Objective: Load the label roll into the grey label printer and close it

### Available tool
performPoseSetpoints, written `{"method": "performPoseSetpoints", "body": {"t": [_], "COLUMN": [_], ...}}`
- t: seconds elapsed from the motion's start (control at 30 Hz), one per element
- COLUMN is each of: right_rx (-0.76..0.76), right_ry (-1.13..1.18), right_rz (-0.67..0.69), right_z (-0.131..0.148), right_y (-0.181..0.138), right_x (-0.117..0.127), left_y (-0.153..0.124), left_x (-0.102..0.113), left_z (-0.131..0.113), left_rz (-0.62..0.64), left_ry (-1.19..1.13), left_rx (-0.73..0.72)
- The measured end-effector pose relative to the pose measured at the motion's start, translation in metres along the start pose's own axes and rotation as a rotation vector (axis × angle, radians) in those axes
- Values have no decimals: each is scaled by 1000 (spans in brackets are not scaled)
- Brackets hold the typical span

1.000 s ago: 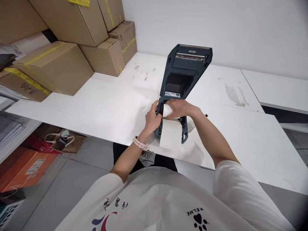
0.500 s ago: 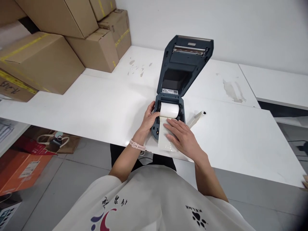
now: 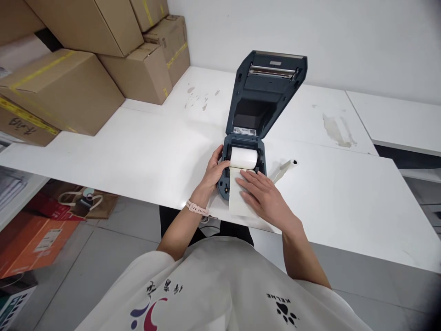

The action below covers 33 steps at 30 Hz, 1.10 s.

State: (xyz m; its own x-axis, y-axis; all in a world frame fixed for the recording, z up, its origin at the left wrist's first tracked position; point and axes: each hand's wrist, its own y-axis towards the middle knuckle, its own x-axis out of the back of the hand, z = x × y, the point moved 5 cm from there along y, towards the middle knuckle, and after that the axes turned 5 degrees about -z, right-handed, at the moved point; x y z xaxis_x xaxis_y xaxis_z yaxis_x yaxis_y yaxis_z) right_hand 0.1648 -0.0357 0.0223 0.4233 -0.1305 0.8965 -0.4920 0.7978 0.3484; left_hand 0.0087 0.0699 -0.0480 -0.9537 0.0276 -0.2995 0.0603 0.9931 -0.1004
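A dark blue label printer [image 3: 253,115] stands on the white table with its lid raised. Inside its base lies a roll of white labels [image 3: 243,158], and a strip of label paper [image 3: 237,197] runs from it over the printer's front toward me. My left hand [image 3: 212,174] grips the left side of the base, thumb over the inner rim near the roll. Fingers stretched, my right hand [image 3: 267,197] rests flat on the label strip and covers its right part. To the right of the printer lies a thin white paper roll [image 3: 290,164] with a loose tail.
Cardboard boxes [image 3: 76,87] are stacked on the table's left end against the wall. Worn patches [image 3: 339,130] mark the white tabletop [image 3: 155,151]. Below on the left are an orange box [image 3: 37,243] and a paper bag [image 3: 103,202].
Both hands keep nearly the same places. The label strip has shifted slightly under my right hand, and its bright reflections are gone. The whole view has moved a little.
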Motion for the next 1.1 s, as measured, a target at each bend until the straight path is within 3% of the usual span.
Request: {"method": "performPoseSetpoints", "body": {"t": [0.27,0.43,0.53,0.6,0.63,0.67,0.73,0.8,0.9,0.97,1.03,1.1], "right_rx": [13,5,-8,18,25,17,-70,-204,-425,-433,-353,-255], "right_ry": [-147,-100,36,205,267,317,274,366,705,832,832,810], "right_rz": [-79,-85,-68,-80,-148,-244,-596,-738,-536,-469,-528,-604], "right_z": [16,18,13,2,-9,-23,-61,-102,-144,-149,-138,-116], "right_y": [-1,-2,-6,-1,6,17,49,94,164,184,175,141], "right_x": [-7,-9,-1,16,30,47,87,113,115,112,109,101], "left_y": [2,-2,-25,-50,-64,-76,-96,-106,-109,-108,-109,-110], "left_x": [1,-3,-4,-6,-5,-5,-1,2,4,6,8,13], "left_z": [3,-6,-14,-14,-13,-11,-7,-3,0,0,-1,-4], "left_rz": [-17,-40,-55,-10,4,16,13,1,-15,-17,-9,-15], "left_ry": [24,18,97,170,183,178,186,202,224,227,210,172], "left_rx": [5,-6,10,46,64,91,111,115,109,105,111,135]}}
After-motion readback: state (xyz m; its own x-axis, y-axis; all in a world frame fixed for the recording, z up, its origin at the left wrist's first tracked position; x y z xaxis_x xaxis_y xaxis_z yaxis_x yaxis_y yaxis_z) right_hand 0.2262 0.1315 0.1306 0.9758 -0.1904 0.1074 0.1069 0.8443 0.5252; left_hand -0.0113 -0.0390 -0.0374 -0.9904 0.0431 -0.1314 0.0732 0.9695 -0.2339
